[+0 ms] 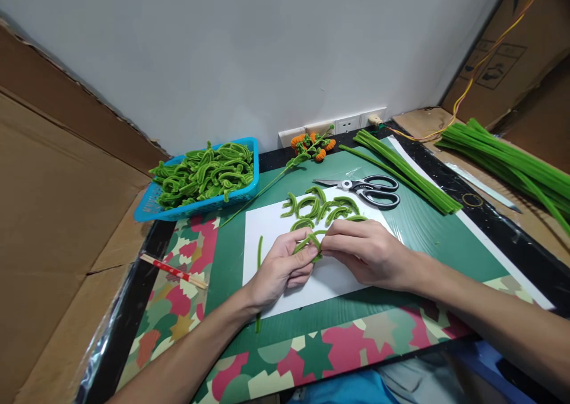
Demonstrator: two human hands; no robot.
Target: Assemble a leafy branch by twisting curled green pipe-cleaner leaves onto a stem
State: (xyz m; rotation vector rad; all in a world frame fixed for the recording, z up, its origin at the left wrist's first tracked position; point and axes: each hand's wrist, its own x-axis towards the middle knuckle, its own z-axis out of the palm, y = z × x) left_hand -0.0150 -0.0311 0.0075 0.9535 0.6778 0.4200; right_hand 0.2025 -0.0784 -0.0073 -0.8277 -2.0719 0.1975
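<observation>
Over a white sheet (276,303), my left hand (287,264) pinches a bent green pipe cleaner (307,242) between thumb and fingers. My right hand (363,251) meets it from the right, fingers pressed together on the same piece; its fingertips are partly hidden. Several curled green pieces (307,205) lie on the sheet just beyond both hands. A straight green stem (259,253) lies left of my left hand, partly covered by my wrist. Scissors (363,189) with black and grey handles rest behind my right hand, blades pointing left.
A blue basket (255,166) full of green pieces stands at the back left, near an orange-flowered stem (319,153). Green pipe cleaner bundles (409,175) lie at the right. Wrapped chopsticks (171,270) lie at the left. A yellow cable (467,89) hangs at the right.
</observation>
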